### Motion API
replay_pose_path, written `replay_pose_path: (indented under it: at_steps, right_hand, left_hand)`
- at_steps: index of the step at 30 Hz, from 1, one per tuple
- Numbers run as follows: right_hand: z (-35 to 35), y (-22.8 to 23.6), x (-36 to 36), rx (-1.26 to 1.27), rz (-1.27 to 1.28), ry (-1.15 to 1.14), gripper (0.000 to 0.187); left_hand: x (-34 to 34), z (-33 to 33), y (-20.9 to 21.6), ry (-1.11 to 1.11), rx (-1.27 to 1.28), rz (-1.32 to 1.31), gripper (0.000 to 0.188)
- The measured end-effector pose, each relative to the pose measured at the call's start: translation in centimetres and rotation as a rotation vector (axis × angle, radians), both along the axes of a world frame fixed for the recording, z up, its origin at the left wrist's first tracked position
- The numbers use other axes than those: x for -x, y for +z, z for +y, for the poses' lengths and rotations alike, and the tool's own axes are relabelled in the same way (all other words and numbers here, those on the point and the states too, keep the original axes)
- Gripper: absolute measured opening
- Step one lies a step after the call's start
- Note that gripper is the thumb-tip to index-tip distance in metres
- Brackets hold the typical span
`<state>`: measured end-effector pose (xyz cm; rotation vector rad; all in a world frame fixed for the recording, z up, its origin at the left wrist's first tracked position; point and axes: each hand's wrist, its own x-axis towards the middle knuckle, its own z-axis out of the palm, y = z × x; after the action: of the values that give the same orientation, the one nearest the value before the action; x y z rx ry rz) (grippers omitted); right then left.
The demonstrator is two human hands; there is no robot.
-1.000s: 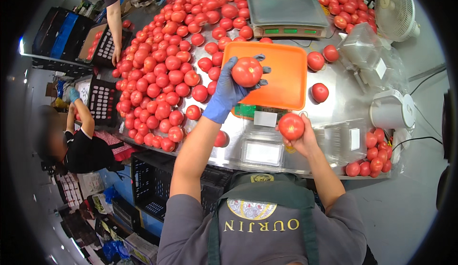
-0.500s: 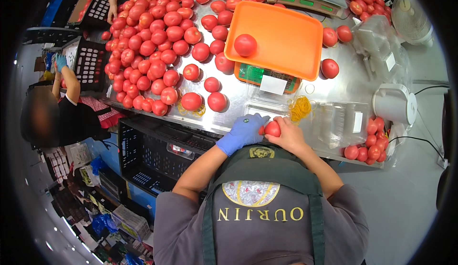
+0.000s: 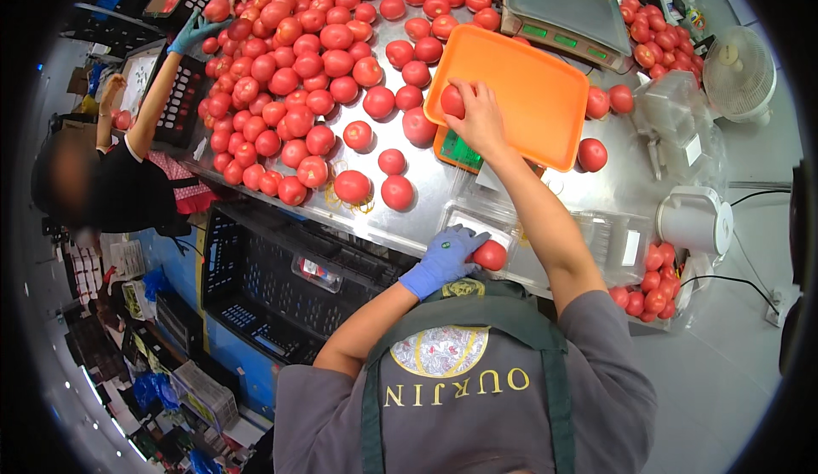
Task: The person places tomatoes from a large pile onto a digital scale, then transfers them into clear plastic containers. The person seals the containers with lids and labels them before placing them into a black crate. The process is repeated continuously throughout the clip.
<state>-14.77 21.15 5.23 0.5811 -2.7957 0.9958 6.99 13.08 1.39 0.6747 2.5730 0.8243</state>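
Near the table's front edge, my left hand [image 3: 443, 259], in a blue glove, is closed around a red tomato [image 3: 490, 256]. A clear plastic box [image 3: 477, 220] lies just beyond it, partly covered by the hand and my right forearm. My bare right hand [image 3: 479, 118] reaches over the orange tray [image 3: 545, 103] with its fingers round another tomato [image 3: 452, 101] at the tray's left side. Whether that tomato still rests on the tray I cannot tell. Beneath the tray is a scale with a green display [image 3: 461, 155], partly hidden by my arm.
A large heap of tomatoes [image 3: 281, 82] covers the table's left. A second scale [image 3: 567, 9] stands at the back, clear boxes [image 3: 673, 116] and a fan [image 3: 740, 73] at the right. Black crates [image 3: 281, 278] sit below the front edge. A co-worker's gloved hand [image 3: 196, 31] holds a tomato.
My right hand has left the tomato by my left hand and moved forward onto the one on the orange tray. The co-worker's gloved hand has reached to the heap. The view has shifted slightly.
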Motion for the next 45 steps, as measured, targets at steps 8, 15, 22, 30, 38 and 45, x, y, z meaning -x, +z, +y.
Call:
replay_pose_path:
  at_steps: [8,15,22,30,38,45]
  right_hand:
    - [6.7,-2.3,-16.4,0.472,-1.035,-0.027,0.067]
    - [8.8,-5.2,-19.5,-0.166,-0.468,-0.060,0.049]
    - [11.2,-6.0,-17.3,0.553,-0.245,-0.616,0.041]
    - [14.7,-7.1,-23.2,0.593,-0.443,-0.329,0.033]
    - [14.8,-9.7,-25.7,0.398,-0.556,-0.263,0.027]
    - [13.1,-3.3,-14.8,0.772,-0.933,0.061,0.036]
  left_hand:
    - [-1.7,-0.7,-1.7,0.044,-0.023,0.022,0.052]
    - [-1.4,-2.4,3.0,0.045,0.038,-0.003,0.044]
    - [-2.4,-4.7,1.8,0.376,-0.302,0.004,0.039]
    - [-2.3,-7.9,-8.2,0.739,-0.823,-0.621,0.069]
    - [-4.2,-5.9,-5.3,0.707,-0.563,-0.607,0.069]
    - [-2.9,-6.7,2.8,0.794,-0.348,-0.710,0.060]
